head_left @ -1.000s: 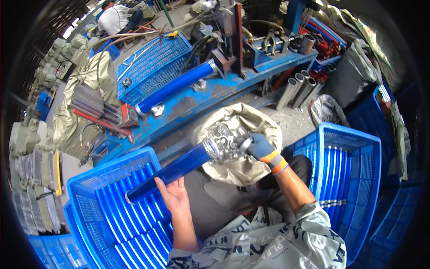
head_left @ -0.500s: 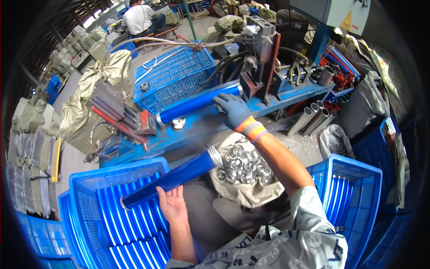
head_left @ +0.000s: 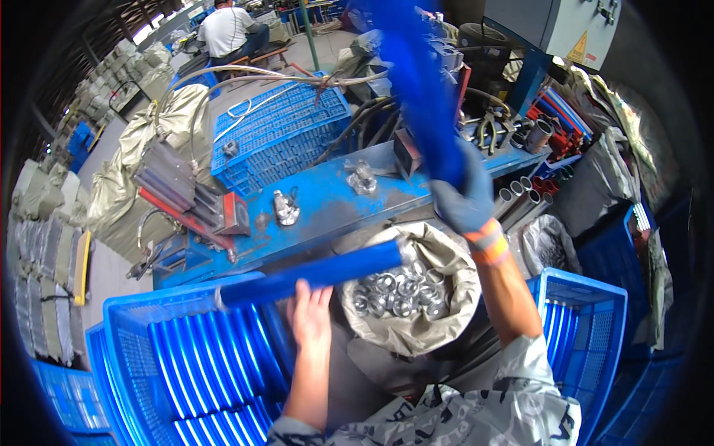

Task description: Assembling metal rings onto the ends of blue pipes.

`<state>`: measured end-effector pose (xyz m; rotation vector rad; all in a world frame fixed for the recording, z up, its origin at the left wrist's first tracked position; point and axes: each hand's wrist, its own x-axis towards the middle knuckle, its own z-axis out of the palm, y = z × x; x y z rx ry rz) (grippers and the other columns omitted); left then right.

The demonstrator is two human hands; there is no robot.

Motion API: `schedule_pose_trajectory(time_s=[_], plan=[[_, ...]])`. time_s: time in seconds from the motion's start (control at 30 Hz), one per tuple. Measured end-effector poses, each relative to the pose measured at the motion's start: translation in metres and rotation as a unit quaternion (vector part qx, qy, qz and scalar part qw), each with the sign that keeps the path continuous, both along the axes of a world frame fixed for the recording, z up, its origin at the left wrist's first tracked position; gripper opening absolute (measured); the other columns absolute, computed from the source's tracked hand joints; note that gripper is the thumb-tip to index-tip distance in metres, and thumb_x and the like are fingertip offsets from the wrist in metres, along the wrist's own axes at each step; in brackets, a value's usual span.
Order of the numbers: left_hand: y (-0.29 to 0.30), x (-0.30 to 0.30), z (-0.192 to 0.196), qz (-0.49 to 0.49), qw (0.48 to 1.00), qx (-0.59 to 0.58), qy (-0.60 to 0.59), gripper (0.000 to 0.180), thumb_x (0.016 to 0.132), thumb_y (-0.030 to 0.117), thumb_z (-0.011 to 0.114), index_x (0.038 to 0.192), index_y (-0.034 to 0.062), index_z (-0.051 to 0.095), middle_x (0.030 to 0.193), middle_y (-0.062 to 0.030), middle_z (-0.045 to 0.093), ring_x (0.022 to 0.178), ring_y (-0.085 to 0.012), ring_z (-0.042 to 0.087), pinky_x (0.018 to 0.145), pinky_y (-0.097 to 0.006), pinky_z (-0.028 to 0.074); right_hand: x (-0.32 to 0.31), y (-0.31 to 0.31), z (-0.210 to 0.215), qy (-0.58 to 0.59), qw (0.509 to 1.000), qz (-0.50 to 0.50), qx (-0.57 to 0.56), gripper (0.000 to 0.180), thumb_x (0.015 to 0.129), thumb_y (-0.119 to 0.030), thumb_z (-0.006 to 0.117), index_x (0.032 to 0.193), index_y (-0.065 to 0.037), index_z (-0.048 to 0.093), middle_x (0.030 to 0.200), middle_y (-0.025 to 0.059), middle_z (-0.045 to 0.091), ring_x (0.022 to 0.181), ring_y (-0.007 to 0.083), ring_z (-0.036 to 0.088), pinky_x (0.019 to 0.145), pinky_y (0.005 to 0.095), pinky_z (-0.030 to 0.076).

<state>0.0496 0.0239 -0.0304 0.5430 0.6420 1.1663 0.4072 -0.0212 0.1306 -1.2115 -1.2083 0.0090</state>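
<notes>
My bare left hand (head_left: pixel 311 318) supports a blue metal tube (head_left: pixel 320 275) from beneath, thumb and fingers against its side. This tube lies nearly level, a silver ring at its left end, its right end over a cloth sack (head_left: pixel 460 320) of silver metal rings (head_left: pixel 401 291). On the right, my right hand (head_left: pixel 467 199), in a grey glove with an orange cuff, grips a second blue tube (head_left: pixel 428 104) by its lower end. That tube tilts steeply up and is smeared by motion. Two silver fittings (head_left: pixel 285 209) sit on the blue workbench (head_left: pixel 327 219) beyond my hands.
Blue crates with blue tubes stand at left (head_left: pixel 123 316) and right (head_left: pixel 595 286). An upturned blue crate (head_left: pixel 279 119) sits behind the bench. Clamps, pliers (head_left: pixel 487 134) and steel tubes (head_left: pixel 520 197) are at the right. A seated person (head_left: pixel 227 33) is far off.
My right hand has lifted its tube off the bench and swung it upright to the right, uncovering the metal fittings. The left hand's tube has moved right and become more level.
</notes>
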Motion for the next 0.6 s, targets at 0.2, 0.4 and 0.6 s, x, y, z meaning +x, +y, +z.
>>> schedule_pose_trajectory(time_s=[0.2, 0.4, 0.6], plan=[[0.171, 0.174, -0.006, 0.024, 0.999, 0.013, -0.029, 0.061, 0.108, 0.024, 0.089, 0.153, -0.0013, 0.057, 0.153, -0.0191, 0.067, 0.144, -0.0402, 0.066, 0.122, -0.062, 0.057, -0.016, -0.167, -0.042, 0.308, 0.951, -0.024, 0.036, 0.100, 0.086, -0.062, 0.094, 0.152, 0.003, 0.057, 0.120, 0.0139, 0.074, 0.100, 0.0233, 0.076, 0.087, 0.0384, 0.063], [0.230, 0.211, -0.068, 0.039, 0.994, -0.097, -0.011, 0.067, 0.104, 0.024, 0.093, 0.151, -0.0092, 0.059, 0.153, -0.0251, 0.065, 0.149, -0.0443, 0.063, 0.127, -0.063, 0.054, -0.024, -0.247, -0.056, 0.338, 0.938, -0.073, -0.037, 0.109, 0.084, -0.068, 0.093, 0.156, 0.005, 0.056, 0.112, 0.0130, 0.073, 0.094, 0.0239, 0.075, 0.080, 0.0378, 0.063], [0.224, 0.190, -0.063, -0.018, 0.991, -0.088, 0.101, 0.079, 0.106, 0.043, 0.090, 0.153, -0.0106, 0.057, 0.150, -0.0344, 0.067, 0.146, -0.0489, 0.066, 0.128, -0.060, 0.052, -0.033, -0.246, -0.061, 0.419, 0.907, -0.025, -0.042, 0.098, 0.086, -0.056, 0.096, 0.153, 0.006, 0.060, 0.114, 0.0126, 0.075, 0.091, 0.0236, 0.077, 0.081, 0.0362, 0.064]])
